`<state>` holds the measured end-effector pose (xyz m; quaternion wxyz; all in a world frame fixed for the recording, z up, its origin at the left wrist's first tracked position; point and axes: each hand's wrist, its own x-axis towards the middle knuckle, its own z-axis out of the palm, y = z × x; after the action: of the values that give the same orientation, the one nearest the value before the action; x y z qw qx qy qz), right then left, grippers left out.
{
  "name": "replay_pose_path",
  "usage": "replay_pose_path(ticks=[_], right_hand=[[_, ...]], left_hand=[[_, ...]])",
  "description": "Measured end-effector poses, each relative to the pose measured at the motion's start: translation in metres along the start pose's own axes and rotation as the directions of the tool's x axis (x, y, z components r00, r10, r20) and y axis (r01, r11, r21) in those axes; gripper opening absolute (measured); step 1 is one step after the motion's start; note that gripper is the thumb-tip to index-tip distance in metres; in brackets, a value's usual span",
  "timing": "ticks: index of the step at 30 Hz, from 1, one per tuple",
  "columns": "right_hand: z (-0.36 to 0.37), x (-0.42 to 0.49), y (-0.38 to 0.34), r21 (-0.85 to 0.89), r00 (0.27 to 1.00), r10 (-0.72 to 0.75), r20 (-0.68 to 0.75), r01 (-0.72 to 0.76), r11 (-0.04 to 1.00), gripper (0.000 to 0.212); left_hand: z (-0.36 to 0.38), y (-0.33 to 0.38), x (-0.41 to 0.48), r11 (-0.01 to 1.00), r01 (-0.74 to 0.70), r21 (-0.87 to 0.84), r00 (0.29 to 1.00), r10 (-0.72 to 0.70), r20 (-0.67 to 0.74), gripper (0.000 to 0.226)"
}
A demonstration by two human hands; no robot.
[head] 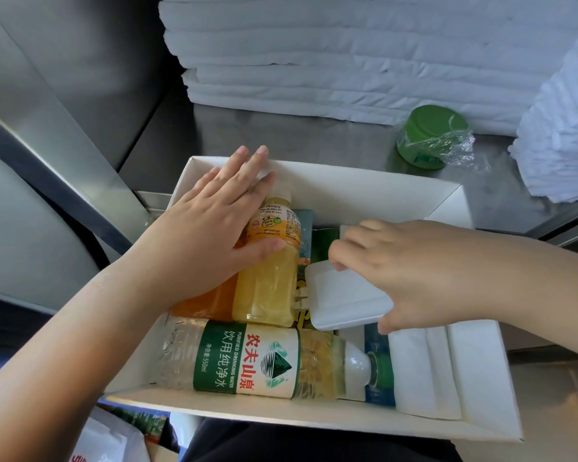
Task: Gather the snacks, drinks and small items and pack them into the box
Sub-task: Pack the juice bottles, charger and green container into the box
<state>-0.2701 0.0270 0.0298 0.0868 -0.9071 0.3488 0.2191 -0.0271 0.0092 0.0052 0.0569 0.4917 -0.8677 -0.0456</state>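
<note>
Left hand (211, 225) lies flat on a clear plastic juice bottle (267, 288); right hand (424, 265) pinches a rounded white block (344, 301).

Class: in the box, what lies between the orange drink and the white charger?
The yellow juice bottle, between orange drink and white charger, in the head view.

A single head-worn wide-angle camera looked forward and steeply down, close above the open white cardboard box (331, 181). The grey metal counter (281, 135) lay beyond it, higher in frame.
</note>
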Motion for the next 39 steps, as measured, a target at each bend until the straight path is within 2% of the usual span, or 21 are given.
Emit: replay_pose_path(ticks=[9, 14, 18, 20, 22, 24, 26, 32, 39], right_hand=[[-0.004, 0.022, 0.0, -0.061, 0.994, -0.112, 0.021, 0.113, 0.992, 0.057], [0.004, 0.033, -0.002, -0.015, 0.993, -0.119, -0.021, 0.119, 0.993, 0.054], [0.016, 0.034, -0.005, 0.097, 0.995, -0.098, -0.036, 0.101, 0.99, 0.049], [0.009, 0.032, 0.004, 0.243, 0.996, -0.083, 0.04, 0.071, 0.967, 0.046], [-0.001, 0.027, 0.018, 0.341, 0.986, -0.034, 0.163, -0.024, 0.94, 0.054], [-0.006, 0.023, 0.03, 0.289, 0.962, 0.014, 0.271, -0.095, 0.953, 0.071], [-0.004, 0.025, 0.032, 0.217, 0.949, 0.033, 0.314, -0.105, 0.971, 0.073], [0.005, 0.03, 0.031, 0.172, 0.962, 0.008, 0.272, -0.057, 0.983, 0.074], [0.013, 0.035, 0.032, 0.057, 0.978, -0.021, 0.207, 0.009, 0.998, 0.079]], left_hand=[[0.001, -0.001, -0.001, 1.0, -0.003, 0.011, 1.0, 0.003, -0.002, 0.077], [0.002, -0.001, -0.001, 1.0, -0.003, 0.027, 1.0, 0.003, -0.005, 0.079], [0.003, -0.002, -0.001, 0.999, 0.001, 0.032, 1.0, -0.001, -0.005, 0.08], [0.003, -0.002, 0.0, 1.0, -0.006, 0.03, 1.0, 0.006, -0.008, 0.078], [0.003, -0.003, -0.001, 1.0, -0.011, 0.011, 1.0, 0.011, -0.005, 0.074], [0.004, -0.003, -0.001, 1.0, -0.015, 0.001, 1.0, 0.015, -0.008, 0.072], [0.004, -0.003, -0.001, 1.0, -0.017, -0.001, 1.0, 0.017, -0.011, 0.072], [0.005, -0.003, -0.001, 1.0, -0.011, 0.017, 1.0, 0.011, -0.008, 0.076], [0.005, -0.002, -0.001, 0.999, -0.034, 0.027, 0.999, 0.033, 0.013, 0.065]])
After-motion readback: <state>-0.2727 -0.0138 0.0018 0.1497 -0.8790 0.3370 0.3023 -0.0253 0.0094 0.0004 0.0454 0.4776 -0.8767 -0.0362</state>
